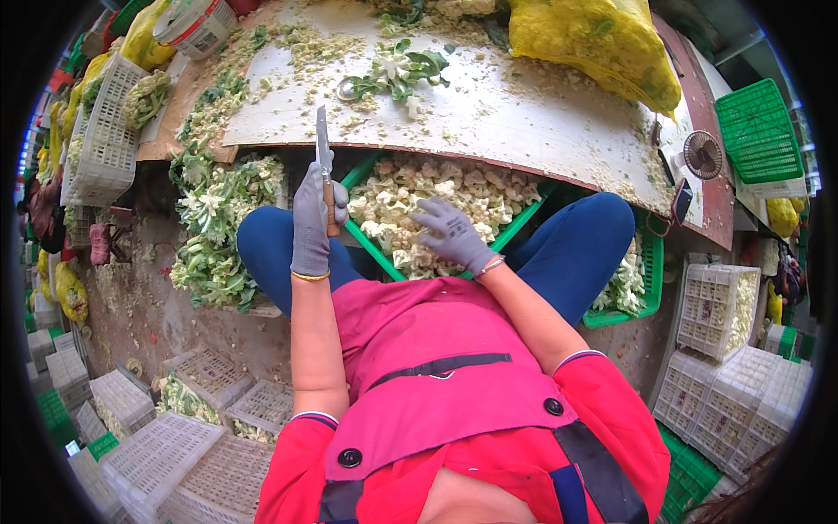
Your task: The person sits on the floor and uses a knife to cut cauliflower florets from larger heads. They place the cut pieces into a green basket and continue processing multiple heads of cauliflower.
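Observation:
My left hand [310,226], in a grey glove, grips the wooden handle of a knife [323,141]. Its blade points away from me, towards the table edge. My right hand [452,230], also gloved in grey, lies over cut cauliflower florets [419,187] with its fingers apart and nothing visibly held; the palm side is hidden. These florets fill a green plastic crate [374,252] between my knees. On the white tabletop [484,124] before me sits a trimmed cauliflower stem with leaves [399,69], among scattered crumbs.
Leafy trimmings [216,229] are heaped left of my knee. A yellow mesh sack [592,49] lies at the table's far right, near a small fan [702,154]. A white bucket [196,29] stands far left. Stacked white crates [710,386] flank me.

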Demonstrator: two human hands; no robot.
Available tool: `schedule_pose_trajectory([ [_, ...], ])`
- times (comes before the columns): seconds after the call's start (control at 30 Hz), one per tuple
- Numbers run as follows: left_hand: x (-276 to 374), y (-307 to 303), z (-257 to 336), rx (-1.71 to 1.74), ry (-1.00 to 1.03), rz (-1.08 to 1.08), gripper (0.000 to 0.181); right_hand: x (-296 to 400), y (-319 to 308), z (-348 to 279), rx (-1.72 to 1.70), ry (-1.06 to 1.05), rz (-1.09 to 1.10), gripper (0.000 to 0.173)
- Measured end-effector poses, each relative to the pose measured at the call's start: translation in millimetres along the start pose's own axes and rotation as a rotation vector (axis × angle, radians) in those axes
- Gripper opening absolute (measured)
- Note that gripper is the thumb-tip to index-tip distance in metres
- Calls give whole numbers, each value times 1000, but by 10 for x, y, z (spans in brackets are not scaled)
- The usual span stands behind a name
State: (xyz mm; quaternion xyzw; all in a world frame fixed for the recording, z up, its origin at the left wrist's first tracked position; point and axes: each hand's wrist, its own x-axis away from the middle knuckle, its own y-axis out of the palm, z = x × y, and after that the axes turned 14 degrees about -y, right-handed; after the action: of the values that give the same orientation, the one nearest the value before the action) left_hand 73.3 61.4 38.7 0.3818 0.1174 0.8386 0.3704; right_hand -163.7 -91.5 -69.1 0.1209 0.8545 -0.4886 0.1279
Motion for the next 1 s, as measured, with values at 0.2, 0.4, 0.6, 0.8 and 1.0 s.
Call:
schedule_pose_trajectory([
  [0.2, 6, 0, -37, -72, 26, 37, 46, 379, -381, 496, 279, 318, 172, 27],
  [0.4, -55, -50, -43, 0, 30, 19, 42, 199, -271, 344, 328, 291, 204, 26],
  [0.6, -53, 147, 147, -158, 58, 24, 43, 53, -381, 307, 236, 318, 170, 40],
  [0.8, -243, 273, 879, -133, 259, 49, 27, -630, -940, 312, 59, 274, 366, 57],
  [1.0, -720, 342, 1497, -149, 363, 170, 24, -1624, -1092, 482, 280, 21, 338, 78],
])
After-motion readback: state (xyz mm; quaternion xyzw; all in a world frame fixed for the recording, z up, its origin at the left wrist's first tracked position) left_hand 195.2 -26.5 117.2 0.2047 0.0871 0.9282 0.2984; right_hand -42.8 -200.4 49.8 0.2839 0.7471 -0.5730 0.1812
